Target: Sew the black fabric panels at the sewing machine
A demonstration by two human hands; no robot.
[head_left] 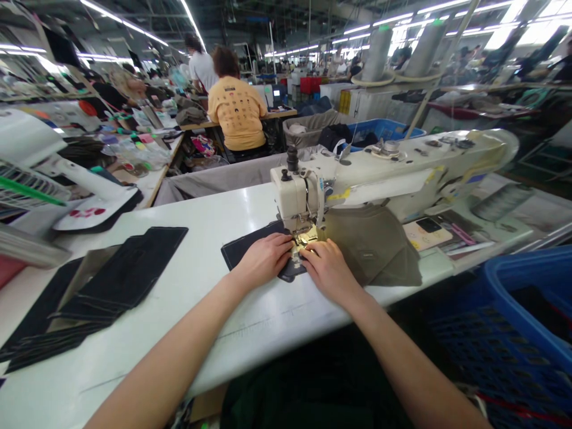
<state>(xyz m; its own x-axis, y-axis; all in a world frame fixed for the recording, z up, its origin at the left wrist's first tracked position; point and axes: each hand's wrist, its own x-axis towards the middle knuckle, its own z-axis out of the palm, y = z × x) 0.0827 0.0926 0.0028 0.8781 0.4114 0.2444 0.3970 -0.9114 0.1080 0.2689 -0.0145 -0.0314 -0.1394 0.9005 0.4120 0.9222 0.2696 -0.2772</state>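
A dark fabric piece (236,245) lies under the needle area of a white sewing machine (297,196), lit by a small yellow light. My left hand (266,259) rests on this piece just left of the presser foot (307,235), its fingers drawn together on the cloth. On the other side, my right hand (330,268) is closed at the cloth's edge, thumb and forefinger close to the foot. Olive fabric (375,244) with a small label spreads under the machine arm, beside my right hand. What exactly the fingertips grip is partly hidden.
Stacked dark and olive pieces (120,280) lie on the table (179,333) at left, near a white lamp-like device (89,185). A phone (428,224) and thread cone (503,202) sit right. A blue basket (509,298) stands low right. A person in yellow (236,113) sits ahead.
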